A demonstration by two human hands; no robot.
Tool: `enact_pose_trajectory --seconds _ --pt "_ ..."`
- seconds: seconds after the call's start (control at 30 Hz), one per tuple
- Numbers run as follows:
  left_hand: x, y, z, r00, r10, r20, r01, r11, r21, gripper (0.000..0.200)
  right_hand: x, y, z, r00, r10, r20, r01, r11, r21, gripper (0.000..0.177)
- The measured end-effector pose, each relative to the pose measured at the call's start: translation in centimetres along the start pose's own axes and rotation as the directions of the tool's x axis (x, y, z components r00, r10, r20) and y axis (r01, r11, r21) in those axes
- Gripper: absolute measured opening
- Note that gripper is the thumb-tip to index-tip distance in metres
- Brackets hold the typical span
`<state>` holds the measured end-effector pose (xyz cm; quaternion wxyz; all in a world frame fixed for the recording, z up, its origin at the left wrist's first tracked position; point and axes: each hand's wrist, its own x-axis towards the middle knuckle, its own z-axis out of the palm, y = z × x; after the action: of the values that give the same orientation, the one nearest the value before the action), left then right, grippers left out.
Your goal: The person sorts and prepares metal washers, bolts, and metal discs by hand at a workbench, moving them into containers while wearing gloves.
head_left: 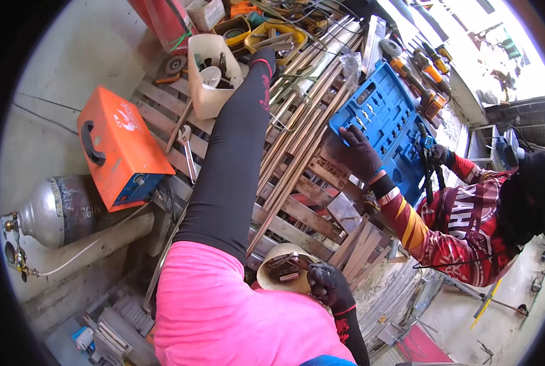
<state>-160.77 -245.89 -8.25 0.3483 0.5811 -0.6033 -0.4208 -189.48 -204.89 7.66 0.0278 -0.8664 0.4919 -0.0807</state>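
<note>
My left arm, in a black sleeve, stretches to the far side. My left hand (264, 60) is at the near rim of a yellow bin (297, 38) holding metal pieces; its fingers are mostly hidden. Beside that arm stands a white cut-open container (206, 105) with a white disc and loose parts inside. My right hand (325, 284), in a dark glove, is close to my body with its fingers curled, right next to a cream bucket (266, 282) of small metal pieces. What those fingers hold, if anything, I cannot make out.
A co-worker (461, 226) reaches over an open blue tool case (373, 110). Long metal rods (297, 152) lie across a wooden pallet (312, 216). An adjustable wrench (187, 152), an orange machine (123, 146), a gas cylinder (62, 210) and angle grinders (428, 70) are around.
</note>
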Motion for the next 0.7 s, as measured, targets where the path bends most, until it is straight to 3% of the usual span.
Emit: enact_pose_trajectory --seconds 0.07,0.13,0.2,0.27,0.33,0.37,0.4,0.5,0.53,0.6,0.63,0.67,0.7 --pt "-2.7 4.2 -1.5 0.991 0.062 0.116 -0.077 0.989 0.128 0.034 -0.2 0.4 0.3 0.998 0.056 -0.004 -0.056 0.994 0.091 0.061" --pt "-5.2 7.5 -2.2 0.989 -0.085 0.122 0.097 0.991 -0.090 0.034 -0.1 -0.6 -0.4 0.989 0.122 -0.081 -0.111 0.986 0.125 0.051" --pt "-5.1 10.1 -3.0 0.976 -0.174 0.130 0.200 0.954 -0.225 0.034 -1.9 -5.4 -2.9 0.935 0.286 -0.210 -0.207 0.920 0.332 0.042" --pt "-5.1 11.4 -3.5 0.948 -0.282 0.147 0.316 0.885 -0.343 0.034 -7.4 -14.8 -6.2 0.878 0.473 -0.070 -0.275 0.619 0.736 0.033" --pt "-6.2 11.8 -3.4 0.896 -0.405 0.182 0.443 0.784 -0.435 0.034 -14.3 -24.2 -7.7 0.832 0.494 0.250 -0.349 0.117 0.930 0.026" --pt "-7.6 14.0 -3.9 0.876 -0.452 0.168 0.454 0.656 -0.603 0.033 -17.1 -27.8 -7.9 0.802 0.455 0.387 -0.373 -0.126 0.919 0.023" --pt "-8.8 15.4 -4.6 0.875 -0.454 0.171 0.459 0.661 -0.594 0.033 -18.9 -30.2 -7.8 0.769 0.419 0.482 -0.378 -0.310 0.872 0.022" --pt "-10.9 16.9 -5.8 0.929 -0.328 0.174 0.368 0.756 -0.542 0.034 -19.0 -30.2 -6.9 0.732 0.444 0.517 -0.310 -0.459 0.833 0.026" --pt "-10.6 16.2 -6.4 0.940 -0.273 0.205 0.340 0.799 -0.496 0.035 -18.5 -30.0 -8.0 0.666 0.401 0.629 -0.316 -0.611 0.725 0.026" --pt "-9.4 14.4 -7.5 0.954 -0.115 0.276 0.204 0.924 -0.322 0.038 -18.7 -30.3 -8.2 0.620 0.392 0.680 -0.314 -0.671 0.672 0.026" --pt "-7.7 12.5 -8.2 0.945 0.053 0.324 -0.013 0.992 -0.123 0.041 -18.9 -30.5 -8.3 0.595 0.387 0.705 -0.309 -0.699 0.645 0.029" --pt "-4.9 9.9 -8.8 0.858 0.313 0.407 -0.403 0.902 0.157 0.043 -18.4 -30.5 -9.4 0.566 0.338 0.752 -0.254 -0.796 0.549 0.031" --pt "1.7 3.7 -8.6 0.647 0.555 0.523 -0.738 0.628 0.246 0.046 -18.3 -30.5 -9.3 0.562 0.334 0.756 -0.249 -0.804 0.540 0.031"
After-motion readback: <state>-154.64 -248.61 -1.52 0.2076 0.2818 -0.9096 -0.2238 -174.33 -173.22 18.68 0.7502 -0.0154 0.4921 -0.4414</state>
